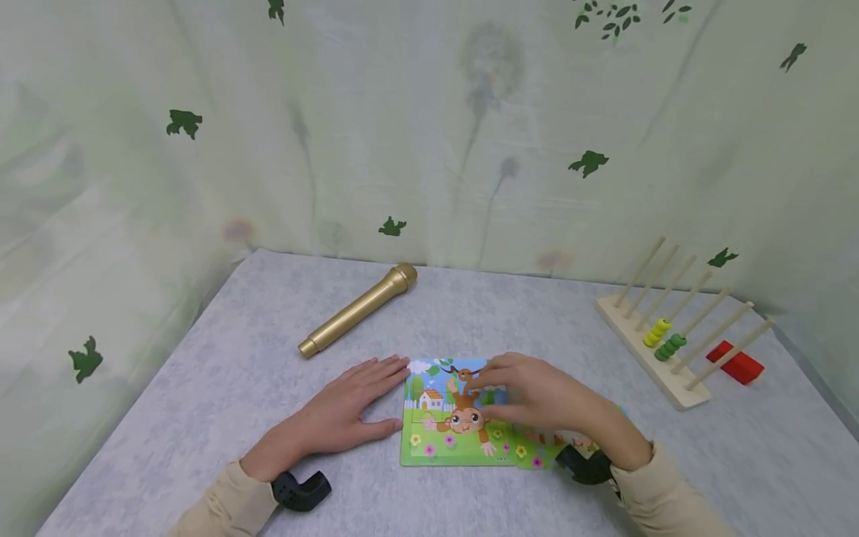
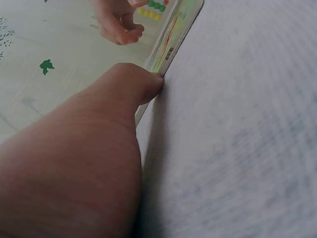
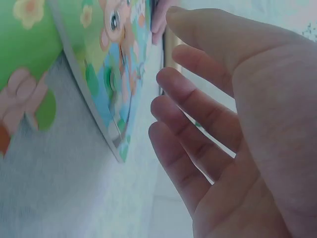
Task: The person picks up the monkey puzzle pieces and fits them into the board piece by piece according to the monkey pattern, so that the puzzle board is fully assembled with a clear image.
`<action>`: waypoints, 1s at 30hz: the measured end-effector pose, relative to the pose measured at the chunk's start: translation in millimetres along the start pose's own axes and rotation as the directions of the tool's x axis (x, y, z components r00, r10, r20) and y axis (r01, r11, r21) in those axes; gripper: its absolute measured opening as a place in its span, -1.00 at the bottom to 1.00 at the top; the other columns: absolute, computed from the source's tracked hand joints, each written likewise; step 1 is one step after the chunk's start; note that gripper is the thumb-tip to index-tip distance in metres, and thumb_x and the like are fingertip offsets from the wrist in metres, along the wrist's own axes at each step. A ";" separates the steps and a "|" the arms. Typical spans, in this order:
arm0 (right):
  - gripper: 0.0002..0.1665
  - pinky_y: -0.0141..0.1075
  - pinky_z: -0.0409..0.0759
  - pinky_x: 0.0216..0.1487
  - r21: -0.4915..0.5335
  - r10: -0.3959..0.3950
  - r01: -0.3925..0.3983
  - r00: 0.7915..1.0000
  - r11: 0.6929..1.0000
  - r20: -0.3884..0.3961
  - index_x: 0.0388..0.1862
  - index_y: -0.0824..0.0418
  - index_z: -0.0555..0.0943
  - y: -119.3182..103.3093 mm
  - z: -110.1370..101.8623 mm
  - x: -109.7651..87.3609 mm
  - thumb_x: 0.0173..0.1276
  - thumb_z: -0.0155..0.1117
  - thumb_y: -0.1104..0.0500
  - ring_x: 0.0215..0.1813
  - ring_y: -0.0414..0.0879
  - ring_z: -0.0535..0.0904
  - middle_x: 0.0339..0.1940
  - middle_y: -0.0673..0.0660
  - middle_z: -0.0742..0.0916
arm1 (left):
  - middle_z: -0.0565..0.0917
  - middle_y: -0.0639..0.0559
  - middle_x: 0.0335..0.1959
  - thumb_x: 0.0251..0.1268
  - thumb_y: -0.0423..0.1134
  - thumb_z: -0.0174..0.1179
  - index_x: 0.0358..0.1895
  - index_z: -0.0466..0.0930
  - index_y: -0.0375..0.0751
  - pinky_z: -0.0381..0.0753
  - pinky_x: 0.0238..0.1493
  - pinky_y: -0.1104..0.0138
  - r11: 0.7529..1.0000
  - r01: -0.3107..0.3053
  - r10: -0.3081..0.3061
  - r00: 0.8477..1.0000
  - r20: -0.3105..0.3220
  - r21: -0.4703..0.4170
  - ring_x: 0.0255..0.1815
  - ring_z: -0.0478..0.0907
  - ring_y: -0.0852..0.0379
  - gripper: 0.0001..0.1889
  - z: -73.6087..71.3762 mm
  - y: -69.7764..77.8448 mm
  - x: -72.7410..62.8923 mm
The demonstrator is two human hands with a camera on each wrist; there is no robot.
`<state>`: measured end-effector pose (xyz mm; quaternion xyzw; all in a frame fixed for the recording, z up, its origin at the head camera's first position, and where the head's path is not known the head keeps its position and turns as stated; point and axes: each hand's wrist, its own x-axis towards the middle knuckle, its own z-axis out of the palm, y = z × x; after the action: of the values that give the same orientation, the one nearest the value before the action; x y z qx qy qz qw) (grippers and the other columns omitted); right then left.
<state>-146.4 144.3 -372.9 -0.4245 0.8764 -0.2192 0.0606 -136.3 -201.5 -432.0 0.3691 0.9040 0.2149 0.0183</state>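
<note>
A puzzle board [image 1: 436,444] with a monkey, a small house and flowers lies on the table. My left hand [image 1: 349,406] rests on the table, its fingertips and thumb at the board's left edge. In the left wrist view the thumb [image 2: 148,84] touches that edge. Over the right side of the board is my right hand [image 1: 537,391], covering part of the picture. The right wrist view shows the right hand's fingers [image 3: 173,148] loosely bent and holding nothing. A second colourful picture piece [image 1: 537,456] lies against the board's right side, partly hidden under the right wrist.
Behind the board a gold toy microphone [image 1: 356,309] lies slantwise. At the right stands a wooden peg rack [image 1: 644,350] with yellow beads [image 1: 656,333] and green beads [image 1: 669,347]. Beside it sits a red block [image 1: 738,364]. A patterned curtain [image 1: 429,134] hangs behind the table.
</note>
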 end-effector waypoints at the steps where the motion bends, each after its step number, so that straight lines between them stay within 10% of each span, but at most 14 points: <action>1: -0.60 -0.22 0.69 0.09 -0.004 0.001 -0.001 1.000 1.000 -0.003 0.22 0.00 0.72 1.0 -1.2 -2.3 0.44 0.41 -0.02 0.11 -0.18 0.62 0.09 -0.11 0.74 | 0.19 0.06 0.66 0.50 0.27 0.11 0.63 0.21 -0.07 0.13 0.65 -0.05 1.000 0.000 0.000 1.000 0.001 0.000 0.68 0.10 -0.01 -0.20 0.0 -0.1 0.1; 30: -0.59 -0.16 0.74 0.03 -0.038 0.125 -0.130 0.987 0.991 -0.103 0.20 -0.03 0.73 18.1 -15.2 -59.4 0.44 0.40 -0.09 0.08 -0.16 0.64 0.05 -0.13 0.74 | 0.18 0.05 0.67 0.49 0.26 0.12 0.63 0.21 -0.09 0.12 0.66 -0.05 1.000 0.006 -0.006 1.000 0.009 0.002 0.68 0.09 -0.01 -0.19 -1.5 1.9 -0.2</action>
<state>-126.3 204.9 -371.9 -0.3572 0.9084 -0.2164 0.0209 -135.2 -201.0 -429.9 0.3673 0.9053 0.2123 0.0225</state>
